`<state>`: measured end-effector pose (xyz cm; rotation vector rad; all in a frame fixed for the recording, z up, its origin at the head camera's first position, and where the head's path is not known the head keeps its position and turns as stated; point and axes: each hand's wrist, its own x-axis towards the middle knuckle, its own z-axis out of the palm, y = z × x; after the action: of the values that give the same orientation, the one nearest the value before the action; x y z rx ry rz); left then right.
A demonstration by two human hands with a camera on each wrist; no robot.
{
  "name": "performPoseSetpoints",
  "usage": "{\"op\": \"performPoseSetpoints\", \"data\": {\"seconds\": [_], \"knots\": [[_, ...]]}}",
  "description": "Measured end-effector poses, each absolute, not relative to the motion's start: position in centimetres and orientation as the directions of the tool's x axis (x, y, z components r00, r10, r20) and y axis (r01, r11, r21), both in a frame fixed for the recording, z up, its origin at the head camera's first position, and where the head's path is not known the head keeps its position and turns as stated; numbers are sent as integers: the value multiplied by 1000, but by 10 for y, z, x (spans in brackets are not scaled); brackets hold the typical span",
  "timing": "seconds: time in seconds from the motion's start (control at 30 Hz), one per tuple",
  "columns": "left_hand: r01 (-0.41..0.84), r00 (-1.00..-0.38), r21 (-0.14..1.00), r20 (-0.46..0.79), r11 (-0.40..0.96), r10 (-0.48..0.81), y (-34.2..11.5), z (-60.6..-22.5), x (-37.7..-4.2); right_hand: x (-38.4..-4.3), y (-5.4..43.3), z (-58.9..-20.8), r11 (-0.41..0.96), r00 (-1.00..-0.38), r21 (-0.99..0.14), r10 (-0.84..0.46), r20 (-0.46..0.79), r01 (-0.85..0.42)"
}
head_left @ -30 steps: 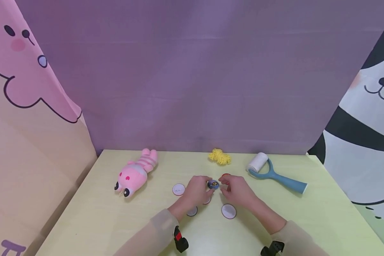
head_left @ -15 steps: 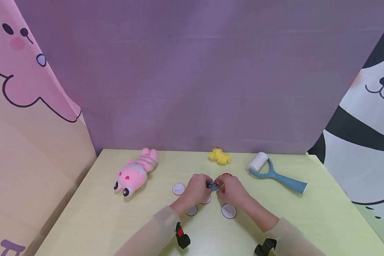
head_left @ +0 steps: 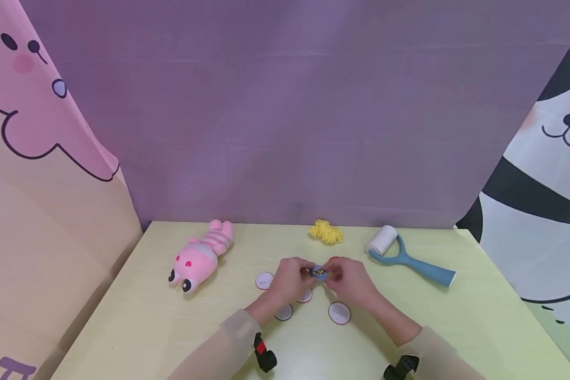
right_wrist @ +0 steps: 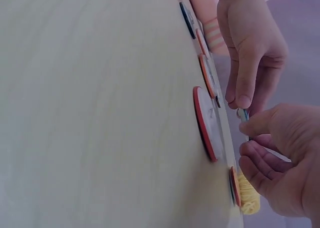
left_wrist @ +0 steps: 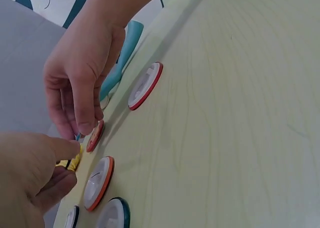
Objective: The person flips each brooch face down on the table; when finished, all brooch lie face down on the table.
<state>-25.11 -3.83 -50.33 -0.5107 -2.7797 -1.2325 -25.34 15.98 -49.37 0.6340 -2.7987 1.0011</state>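
Observation:
A small round blue badge (head_left: 319,272) with a picture on its front is held up between both hands over the table. My left hand (head_left: 291,278) pinches its left edge, and my right hand (head_left: 351,279) pinches the right edge. In the right wrist view only a thin edge of the badge (right_wrist: 243,115) shows between the fingertips. Several round badges lie near the hands with pale backs up, among them a red-rimmed one (head_left: 339,313), a dark-rimmed one (head_left: 284,312) and one at the left (head_left: 264,281). A red badge (left_wrist: 95,136) lies partly hidden behind my right hand.
A pink plush toy (head_left: 199,261) lies at the left of the pale table (head_left: 138,327). At the back is a bundle of yellow yarn (head_left: 326,232). A blue-handled lint roller (head_left: 415,264) with a white roll lies at the right. A purple curtain (head_left: 294,116) hangs behind.
My right fingers have closed in from beside the badge onto its right edge. The badge has tilted slightly between the hands. Everything on the table lies as before.

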Motion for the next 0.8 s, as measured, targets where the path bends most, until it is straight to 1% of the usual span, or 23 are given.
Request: {"op": "performPoseSetpoints", "data": {"seconds": [0.13, 0.23, 0.37, 0.53, 0.8], "knots": [[345, -936, 733, 224, 586, 271, -42, -497, -248, -252, 164, -487, 685, -909, -599, -344, 237, -415], [346, -935, 772, 237, 533, 264, -43, -494, -244, -250, 167, -482, 675, -907, -607, -345, 241, -419], [368, -927, 802, 275, 470, 257, -44, -491, -242, -248, 169, -477, 641, -893, -623, -355, 276, -447], [402, -914, 804, 326, 437, 242, -45, -486, -240, -246, 172, -472, 606, -884, -645, -350, 310, -466], [452, -892, 806, 395, 384, 221, -44, -482, -238, -243, 177, -463, 603, -891, -658, -337, 303, -452]]}}
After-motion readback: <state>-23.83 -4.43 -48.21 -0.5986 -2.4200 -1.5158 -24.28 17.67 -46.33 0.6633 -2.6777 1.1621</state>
